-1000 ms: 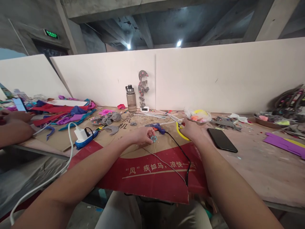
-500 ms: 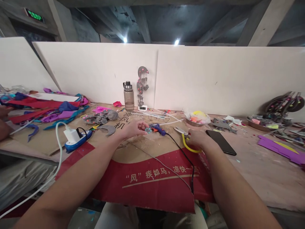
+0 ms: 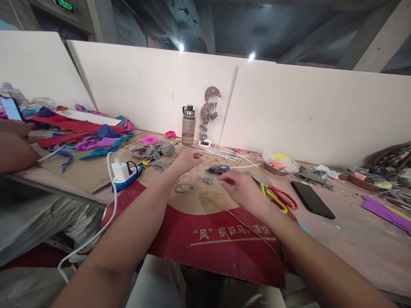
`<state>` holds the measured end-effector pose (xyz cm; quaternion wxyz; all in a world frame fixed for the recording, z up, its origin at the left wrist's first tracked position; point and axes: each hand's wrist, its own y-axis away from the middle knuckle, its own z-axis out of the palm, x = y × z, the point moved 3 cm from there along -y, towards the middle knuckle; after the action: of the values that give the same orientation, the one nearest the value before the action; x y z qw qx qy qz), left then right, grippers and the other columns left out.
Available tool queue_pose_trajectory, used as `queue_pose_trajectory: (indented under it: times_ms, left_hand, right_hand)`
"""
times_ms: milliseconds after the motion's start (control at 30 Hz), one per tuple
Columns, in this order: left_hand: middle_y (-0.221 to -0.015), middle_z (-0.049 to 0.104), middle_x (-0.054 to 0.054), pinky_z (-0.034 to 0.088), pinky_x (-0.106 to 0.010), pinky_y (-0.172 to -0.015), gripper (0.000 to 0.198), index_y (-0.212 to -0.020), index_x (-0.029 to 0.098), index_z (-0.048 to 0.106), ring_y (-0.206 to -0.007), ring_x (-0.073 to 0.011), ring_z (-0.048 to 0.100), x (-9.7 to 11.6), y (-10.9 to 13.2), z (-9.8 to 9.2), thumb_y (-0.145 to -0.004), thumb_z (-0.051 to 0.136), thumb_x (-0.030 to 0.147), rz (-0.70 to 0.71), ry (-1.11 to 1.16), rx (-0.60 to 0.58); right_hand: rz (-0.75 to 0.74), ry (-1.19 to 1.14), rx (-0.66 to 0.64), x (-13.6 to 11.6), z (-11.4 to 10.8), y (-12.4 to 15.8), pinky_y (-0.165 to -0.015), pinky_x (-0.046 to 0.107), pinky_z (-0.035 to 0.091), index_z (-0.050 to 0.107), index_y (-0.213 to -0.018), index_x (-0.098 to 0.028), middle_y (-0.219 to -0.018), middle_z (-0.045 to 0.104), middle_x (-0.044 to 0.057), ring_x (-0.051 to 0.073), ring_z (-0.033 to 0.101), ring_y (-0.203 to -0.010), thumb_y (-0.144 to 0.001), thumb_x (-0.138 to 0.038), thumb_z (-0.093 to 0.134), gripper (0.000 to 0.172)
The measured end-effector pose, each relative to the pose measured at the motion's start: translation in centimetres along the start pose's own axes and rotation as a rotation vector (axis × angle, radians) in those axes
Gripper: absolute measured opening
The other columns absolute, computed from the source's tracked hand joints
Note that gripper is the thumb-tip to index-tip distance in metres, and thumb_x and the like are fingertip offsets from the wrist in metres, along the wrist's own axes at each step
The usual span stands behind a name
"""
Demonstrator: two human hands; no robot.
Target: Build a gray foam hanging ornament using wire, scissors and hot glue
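Observation:
My left hand (image 3: 191, 159) hovers over the brown cardboard (image 3: 189, 205), fingers loosely curled and a little apart, with nothing visible in them. To its right, my right hand (image 3: 236, 186) reaches inward, thumb and fingers slightly parted, and looks bare too. Between the hands a small teal, glittery piece (image 3: 208, 180) lies on the cardboard. Just behind it rests a blue glue gun (image 3: 219, 169), partly hidden near my right fingers. Scissors (image 3: 274, 196) with yellow and red handles lie beside my right forearm. A thin grey cord (image 3: 237, 220) runs across the cardboard.
Behind stand a water bottle (image 3: 188, 127), a small white clock (image 3: 204, 143) and a grey hanging ornament (image 3: 210, 107). A phone (image 3: 312, 199) and a bowl (image 3: 280, 167) are on the right. A blue power strip (image 3: 128, 179) and felt scraps (image 3: 77, 128) lie left, near another person's arm (image 3: 16, 149).
My right hand has let go of the scissors and moved left, toward the middle. The teal piece has left my left fingers and lies on the cardboard. The view has turned slightly left.

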<state>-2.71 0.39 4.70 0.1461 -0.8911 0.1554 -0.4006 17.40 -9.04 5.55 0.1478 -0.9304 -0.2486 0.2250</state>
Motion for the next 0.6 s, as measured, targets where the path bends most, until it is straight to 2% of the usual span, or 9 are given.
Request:
queue_pose_trajectory:
  times_ms: [67,133,200,267,367,433,467,533,600]
  left_hand:
    - [-0.074,0.070,-0.005,0.043,-0.024,-0.061,0.025,-0.090,0.012,0.073,-0.066,-0.0150,0.060,-0.2,0.0,-1.0,-0.076,0.062,0.030,-0.039,0.074,0.099]
    - [-0.070,0.068,-0.003,0.041,-0.023,-0.056,0.021,-0.084,0.013,0.071,-0.059,-0.0123,0.057,-0.7,-0.1,-1.6,-0.076,0.061,0.030,-0.074,0.175,0.177]
    - [-0.070,0.067,-0.003,0.038,-0.022,-0.052,0.021,-0.080,0.013,0.069,-0.056,-0.0106,0.054,-1.2,-0.2,-2.0,-0.077,0.061,0.032,-0.099,0.281,0.230]
    - [-0.073,0.067,-0.004,0.037,-0.021,-0.050,0.024,-0.079,0.013,0.068,-0.057,-0.0101,0.054,-1.5,-0.3,-2.0,-0.077,0.062,0.036,-0.113,0.362,0.222]
    - [-0.083,0.069,-0.006,0.040,-0.021,-0.054,0.034,-0.085,0.014,0.068,-0.069,-0.0122,0.058,-0.6,0.1,-1.2,-0.077,0.063,0.046,-0.066,0.452,0.039]
    - [-0.093,0.069,-0.007,0.043,-0.021,-0.061,0.041,-0.093,0.016,0.067,-0.081,-0.0144,0.061,0.9,0.8,-0.2,-0.078,0.061,0.054,0.024,0.507,-0.190]
    - [-0.092,0.068,-0.007,0.043,-0.022,-0.062,0.044,-0.092,0.016,0.066,-0.080,-0.0147,0.062,1.6,1.2,0.3,-0.078,0.060,0.057,0.038,0.530,-0.305]
    - [-0.073,0.064,-0.004,0.041,-0.024,-0.056,0.050,-0.089,0.015,0.065,-0.064,-0.0127,0.057,2.6,2.1,1.1,-0.079,0.056,0.063,0.035,0.562,-0.497]
    - [-0.052,0.047,0.003,0.032,-0.023,-0.048,0.049,-0.083,0.015,0.065,-0.047,-0.0079,0.042,2.9,2.5,1.1,-0.080,0.056,0.063,0.027,0.608,-0.572]
  right_hand:
    - [-0.111,-0.016,-0.074,-2.9,2.1,-0.8,-0.078,0.025,0.044,0.067,-0.090,-0.021,-0.091,0.068,0.003,0.014,0.061,-0.083,-0.090,-0.025,0.052,0.016]
    - [-0.163,0.049,-0.139,-4.7,4.4,-1.6,-0.083,0.028,0.044,0.067,-0.096,-0.020,-0.098,0.066,0.006,0.017,0.059,-0.091,-0.090,-0.029,0.053,0.017]
    - [-0.141,0.208,-0.167,-5.3,6.3,-2.5,-0.088,0.035,0.043,0.066,-0.103,-0.017,-0.109,0.063,0.013,0.024,0.056,-0.104,-0.088,-0.033,0.056,0.024]
    - [-0.070,0.356,-0.185,-4.9,7.4,-3.3,-0.089,0.041,0.042,0.067,-0.099,-0.014,-0.112,0.062,0.019,0.031,0.052,-0.110,-0.088,-0.029,0.055,0.023]
    - [-0.026,0.278,-0.138,-3.6,7.2,-4.2,-0.084,0.039,0.044,0.064,-0.087,-0.014,-0.102,0.064,0.017,0.027,0.057,-0.099,-0.086,-0.016,0.048,0.017]
    - [0.048,0.048,-0.008,-2.2,5.9,-4.6,-0.077,0.032,0.045,0.059,-0.085,-0.017,-0.089,0.065,0.010,0.020,0.060,-0.083,-0.088,-0.016,0.044,0.016]
    - [0.107,-0.087,0.059,-1.4,5.2,-4.6,-0.071,0.030,0.046,0.056,-0.086,-0.018,-0.082,0.064,0.006,0.017,0.060,-0.074,-0.089,-0.019,0.042,0.015]
    - [0.242,-0.349,0.164,0.3,3.8,-4.7,-0.057,0.025,0.044,0.050,-0.086,-0.021,-0.070,0.058,0.000,0.013,0.055,-0.058,-0.089,-0.025,0.041,0.010]
    - [0.324,-0.530,0.256,1.7,2.4,-4.6,-0.048,0.023,0.039,0.043,-0.082,-0.023,-0.064,0.049,-0.005,0.011,0.047,-0.048,-0.088,-0.029,0.041,0.008]
